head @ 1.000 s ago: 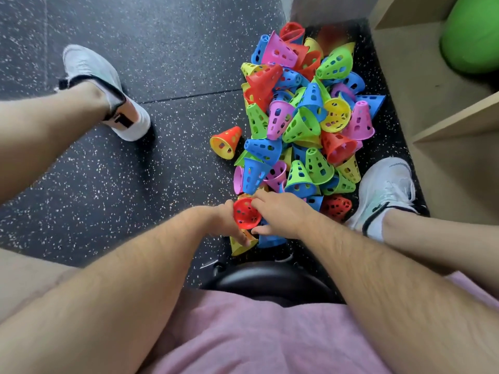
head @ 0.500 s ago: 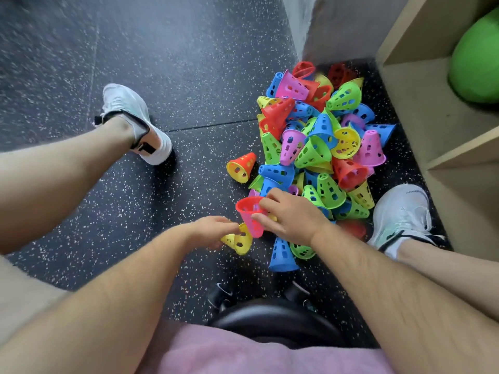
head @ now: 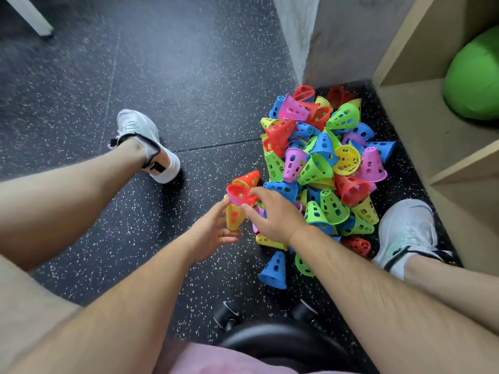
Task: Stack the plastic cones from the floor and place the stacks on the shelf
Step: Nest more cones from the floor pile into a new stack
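Head view looks down at a person seated over a dark speckled floor [head: 189, 76]. Both hands meet on a small stack of cones [head: 234, 211], held just above the floor with the wide mouths up; 3 colours show, red innermost, then pink, then yellow outside. The left hand [head: 213, 233] has its grip clamped on the yellow body, thumb on one side and fingers under the tip. The right hand [head: 272, 217] has its grip pinched on the red and pink rims between thumb and forefinger. Just beyond the hands, a loose pile of cones [head: 324, 163] lies in the corner beside the wooden shelf [head: 421, 136], where a green ball [head: 475, 76] sits. 1 blue cone [head: 274, 268] stands apart, near the right forearm.
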### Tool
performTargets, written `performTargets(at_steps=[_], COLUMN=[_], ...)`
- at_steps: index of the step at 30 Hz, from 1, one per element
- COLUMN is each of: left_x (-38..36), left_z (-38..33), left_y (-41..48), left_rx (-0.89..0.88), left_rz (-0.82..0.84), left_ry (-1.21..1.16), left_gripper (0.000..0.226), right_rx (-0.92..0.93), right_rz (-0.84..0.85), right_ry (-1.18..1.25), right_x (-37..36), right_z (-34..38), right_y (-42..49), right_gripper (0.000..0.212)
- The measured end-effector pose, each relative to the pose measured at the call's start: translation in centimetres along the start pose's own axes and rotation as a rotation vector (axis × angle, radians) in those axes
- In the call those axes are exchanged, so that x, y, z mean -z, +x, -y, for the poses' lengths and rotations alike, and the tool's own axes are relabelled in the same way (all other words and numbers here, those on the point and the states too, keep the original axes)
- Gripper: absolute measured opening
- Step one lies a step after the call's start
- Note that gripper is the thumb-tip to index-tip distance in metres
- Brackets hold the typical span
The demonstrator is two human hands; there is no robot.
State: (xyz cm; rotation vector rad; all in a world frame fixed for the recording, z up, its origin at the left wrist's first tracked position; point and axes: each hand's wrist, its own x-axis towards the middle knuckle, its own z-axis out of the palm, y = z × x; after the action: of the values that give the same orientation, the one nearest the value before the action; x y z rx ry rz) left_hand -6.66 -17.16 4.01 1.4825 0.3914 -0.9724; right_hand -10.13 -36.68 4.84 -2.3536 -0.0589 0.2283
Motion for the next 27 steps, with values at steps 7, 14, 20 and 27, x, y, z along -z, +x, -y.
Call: performTargets(at_steps=[7, 14, 20, 27], left_x=[-0.3, -1.0, -1.3, -1.5], left_z=[-1.2, -0.9, 0.0, 1.0], left_y=[-0.4, -0.1, 0.9, 1.5], left_rx=[-0.169, -0.177, -0.234, -0.220], left_rz=[0.122, 0.024, -0.054, -0.084], left_ry=[-0.028, 0.146, 0.140, 0.236], left_gripper=[0.055, 0.060, 0.078, 0.065], right_rx=[-0.008, 0.035, 0.054, 0.030], right_rz=[0.089, 0.081, -0.103, -0.057], right_ry=[-0.103, -0.156, -0.225, -0.416], right_x=[0.2, 0.3, 0.1, -0.3], right_z=[-0.1, 0.0, -1.2, -3.0], right_y=[0.0, 0.2, -1.1, -2.6], right_gripper=[0.041, 0.051, 0.049, 0.042])
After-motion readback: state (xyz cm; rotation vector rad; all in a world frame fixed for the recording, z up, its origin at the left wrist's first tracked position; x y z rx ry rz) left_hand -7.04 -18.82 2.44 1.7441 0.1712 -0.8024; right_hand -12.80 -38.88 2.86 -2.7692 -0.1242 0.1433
